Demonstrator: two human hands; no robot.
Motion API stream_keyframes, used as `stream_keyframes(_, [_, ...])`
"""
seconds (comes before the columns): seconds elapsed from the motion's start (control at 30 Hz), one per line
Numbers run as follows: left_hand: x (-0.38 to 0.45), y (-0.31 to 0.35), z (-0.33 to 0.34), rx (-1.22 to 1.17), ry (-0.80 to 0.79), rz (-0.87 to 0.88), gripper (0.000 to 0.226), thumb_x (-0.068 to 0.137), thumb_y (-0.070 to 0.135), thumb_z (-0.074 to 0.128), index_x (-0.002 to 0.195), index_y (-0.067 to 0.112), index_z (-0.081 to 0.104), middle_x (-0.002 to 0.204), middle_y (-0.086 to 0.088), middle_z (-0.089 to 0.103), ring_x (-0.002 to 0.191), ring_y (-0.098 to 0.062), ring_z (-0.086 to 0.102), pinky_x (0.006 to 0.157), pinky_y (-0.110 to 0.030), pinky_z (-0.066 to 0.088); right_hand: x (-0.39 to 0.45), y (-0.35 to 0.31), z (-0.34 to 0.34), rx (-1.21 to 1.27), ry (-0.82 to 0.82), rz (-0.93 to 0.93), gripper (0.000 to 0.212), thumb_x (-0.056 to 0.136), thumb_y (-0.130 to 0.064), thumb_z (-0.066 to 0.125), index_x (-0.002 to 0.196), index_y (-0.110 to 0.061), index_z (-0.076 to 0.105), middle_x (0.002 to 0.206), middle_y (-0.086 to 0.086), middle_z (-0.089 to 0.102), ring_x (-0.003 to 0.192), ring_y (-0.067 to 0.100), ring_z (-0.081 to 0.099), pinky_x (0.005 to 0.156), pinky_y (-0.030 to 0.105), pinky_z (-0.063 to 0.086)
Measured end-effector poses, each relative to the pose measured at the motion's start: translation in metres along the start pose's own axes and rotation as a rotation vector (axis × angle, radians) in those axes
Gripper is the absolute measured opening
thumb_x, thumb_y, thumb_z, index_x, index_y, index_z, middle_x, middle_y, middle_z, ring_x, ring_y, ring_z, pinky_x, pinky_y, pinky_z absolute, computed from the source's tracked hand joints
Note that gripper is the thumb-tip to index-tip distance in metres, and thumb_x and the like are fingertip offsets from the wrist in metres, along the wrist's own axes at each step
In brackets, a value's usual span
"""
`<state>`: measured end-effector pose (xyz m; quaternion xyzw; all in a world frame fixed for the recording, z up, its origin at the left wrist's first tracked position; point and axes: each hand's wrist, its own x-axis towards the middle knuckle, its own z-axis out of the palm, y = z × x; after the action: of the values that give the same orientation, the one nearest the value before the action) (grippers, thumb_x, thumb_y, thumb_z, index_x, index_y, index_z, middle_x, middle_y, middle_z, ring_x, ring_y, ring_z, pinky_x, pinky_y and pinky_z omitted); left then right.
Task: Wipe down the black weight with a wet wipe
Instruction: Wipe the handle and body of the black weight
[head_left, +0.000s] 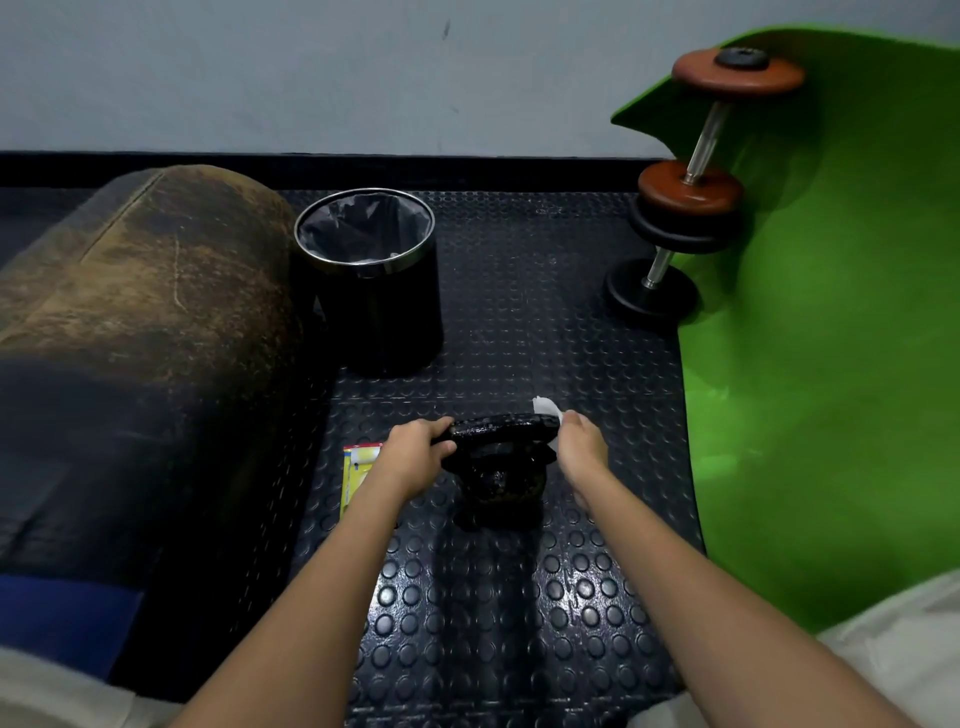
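Wiping is under way at lower centre of the frame, where the black weight (498, 457) stands on the studded floor mat (519, 623). Your left hand (415, 452) grips the left end of its top disc, fingers curled over the rim, steadying it. Your right hand (582, 447) holds the wet wipe (548, 410) pinched against the right end of the same disc, a white corner sticking up behind the fingers.

Keep the left grip firm so the weight does not tip or turn while you rub. Draw the wipe along the rim and across the flat top, then down to the darker lower part, which probably needs reaching from underneath. Refold the wipe to a clean face as it soils. The bin (371, 275) at upper centre is near for the used wipe; the yellow packet (356, 473) lies just left of your left wrist.
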<state>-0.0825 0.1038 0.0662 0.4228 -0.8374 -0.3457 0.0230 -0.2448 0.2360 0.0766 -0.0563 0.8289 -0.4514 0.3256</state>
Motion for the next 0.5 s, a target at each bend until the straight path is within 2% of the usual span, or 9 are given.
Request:
stream_keyframes(0.07, [0.0,0.0,0.0,-0.006,0.001,-0.002,0.046,0.096,0.025,0.053,0.142,0.025,0.044,0.138,-0.01,0.053,0.112,-0.023,0.058,0.077,-0.022,0.041,-0.001,0.001,0.005,-0.132,0.047,-0.154,0.039,0.106,-0.03,0.026,0.114,-0.016,0.062,0.091,0.002,0.059,0.07,0.013,0.052,0.057,0.03,0.038])
stream_keyframes(0.1, [0.0,0.0,0.0,-0.008,0.0,-0.002,0.046,0.096,0.025,0.053,0.141,0.025,0.044,0.138,-0.01,0.052,0.111,-0.023,0.059,0.077,-0.022,0.041,-0.001,0.004,0.008,-0.2,0.068,-0.28,0.038,0.105,-0.029,0.027,0.106,-0.019,0.064,0.095,0.0,0.061,0.074,0.013,0.054,0.059,0.03,0.039])
stream_keyframes(0.17, [0.0,0.0,0.0,-0.009,-0.003,-0.002,0.046,0.096,0.025,0.053,0.141,0.025,0.044,0.139,-0.01,0.052,0.111,-0.023,0.059,0.078,-0.021,0.04,-0.002,0.013,0.011,-0.328,0.079,-0.551,0.037,0.105,-0.028,0.031,0.102,-0.024,0.067,0.103,-0.009,0.062,0.091,0.011,0.055,0.07,0.027,0.041])
stream_keyframes(0.27, [0.0,0.0,-0.001,-0.003,-0.001,0.003,0.046,0.095,0.026,0.054,0.141,0.025,0.045,0.138,-0.009,0.053,0.115,-0.023,0.057,0.081,-0.02,0.039,-0.001,0.026,0.007,-0.427,0.077,-0.795,0.033,0.105,-0.031,0.037,0.117,-0.023,0.067,0.113,-0.014,0.062,0.111,0.005,0.051,0.094,0.024,0.041])
stream_keyframes(0.3, [0.0,-0.001,0.0,-0.003,0.0,0.003,0.046,0.095,0.026,0.054,0.141,0.024,0.045,0.139,-0.009,0.052,0.116,-0.023,0.056,0.081,-0.02,0.038,-0.001,0.03,0.005,-0.407,0.082,-0.799,0.034,0.105,-0.032,0.038,0.123,-0.022,0.065,0.119,-0.014,0.061,0.115,0.003,0.05,0.098,0.023,0.039])
stream_keyframes(0.37, [0.0,-0.001,0.0,-0.005,-0.001,0.002,0.046,0.095,0.026,0.054,0.141,0.025,0.045,0.139,-0.009,0.052,0.119,-0.024,0.055,0.082,-0.02,0.038,-0.004,0.035,0.001,-0.268,0.11,-0.694,0.035,0.105,-0.031,0.037,0.126,-0.022,0.063,0.123,-0.014,0.06,0.113,0.003,0.051,0.094,0.021,0.04])
stream_keyframes(0.5, [0.0,-0.001,0.0,-0.016,0.0,0.007,0.046,0.095,0.025,0.054,0.141,0.025,0.045,0.138,-0.008,0.054,0.116,-0.023,0.057,0.081,-0.02,0.039,0.003,0.024,0.0,0.054,0.059,-0.183,0.031,0.102,-0.027,0.035,0.103,-0.025,0.066,0.104,0.001,0.068,0.078,0.012,0.057,0.065,0.03,0.046])
